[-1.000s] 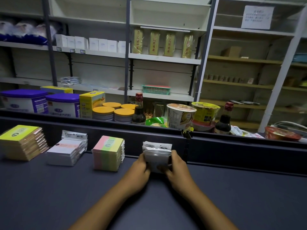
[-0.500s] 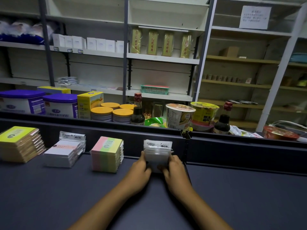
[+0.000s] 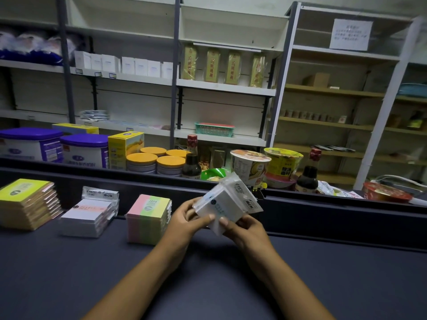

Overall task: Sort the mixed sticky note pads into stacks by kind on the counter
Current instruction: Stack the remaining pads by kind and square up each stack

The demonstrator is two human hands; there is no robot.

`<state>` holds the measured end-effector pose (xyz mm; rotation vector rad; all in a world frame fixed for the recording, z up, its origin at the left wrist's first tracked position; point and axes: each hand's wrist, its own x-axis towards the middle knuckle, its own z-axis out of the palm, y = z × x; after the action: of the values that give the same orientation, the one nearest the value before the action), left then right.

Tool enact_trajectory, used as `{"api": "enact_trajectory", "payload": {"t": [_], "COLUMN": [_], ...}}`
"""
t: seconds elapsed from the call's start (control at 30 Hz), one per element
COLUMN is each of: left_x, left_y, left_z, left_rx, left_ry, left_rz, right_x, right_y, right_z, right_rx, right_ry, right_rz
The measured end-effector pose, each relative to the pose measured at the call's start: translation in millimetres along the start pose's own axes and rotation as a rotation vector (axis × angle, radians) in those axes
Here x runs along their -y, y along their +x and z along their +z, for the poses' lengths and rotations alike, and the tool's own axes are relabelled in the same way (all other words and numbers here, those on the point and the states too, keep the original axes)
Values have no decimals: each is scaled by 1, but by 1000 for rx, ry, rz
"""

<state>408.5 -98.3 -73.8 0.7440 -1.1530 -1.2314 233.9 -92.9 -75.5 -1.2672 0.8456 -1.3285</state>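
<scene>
So both hands are on a bundle of white sticky note pads in clear wrappers [image 3: 227, 202], lifted off the dark table [image 3: 69, 273] and tilted, one corner pointing up. The left hand [image 3: 184, 221] grips the bundle's left side with its fingers curled round it and the thumb on the front; the right hand [image 3: 246, 227] pinches the lower right edge, thumb on top. Just left of that grip sits a stack of pink, green and yellow striped pads [image 3: 149, 219], standing on the table close to the left hand. Further left there's a stack of white pads with an orange band [image 3: 89, 215], then a stack of brownish pads topped with a yellow-green cover [image 3: 26, 203] way out at the far left. Behind the grip, past the table's raised back edge, there are soy sauce bottles [image 3: 191, 159] and instant noodle cups [image 3: 249, 165].
</scene>
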Motion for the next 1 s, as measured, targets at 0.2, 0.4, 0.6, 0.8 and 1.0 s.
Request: {"api": "enact_trajectory", "payload": {"t": [0.2, 0.4, 0.6, 0.8, 1.0], "left_x": [2, 4, 7, 30, 29], "left_y": [3, 4, 6, 1, 1], "left_z": [-5, -12, -12, -15, -13], "left_rx": [-76, -54, -12, 190, 188], "left_ry": [120, 203, 428, 842, 885], "left_rz": [82, 69, 144, 41, 63], "right_x": [9, 13, 11, -5, -6], "right_y": [5, 2, 2, -1, 1], "right_z": [-14, -23, -23, -23, -23], "right_rx": [-40, 0, -24, 10, -55], "right_ry": [-118, -289, -478, -782, -806], "right_rz": [-44, -100, -152, -78, -111]}}
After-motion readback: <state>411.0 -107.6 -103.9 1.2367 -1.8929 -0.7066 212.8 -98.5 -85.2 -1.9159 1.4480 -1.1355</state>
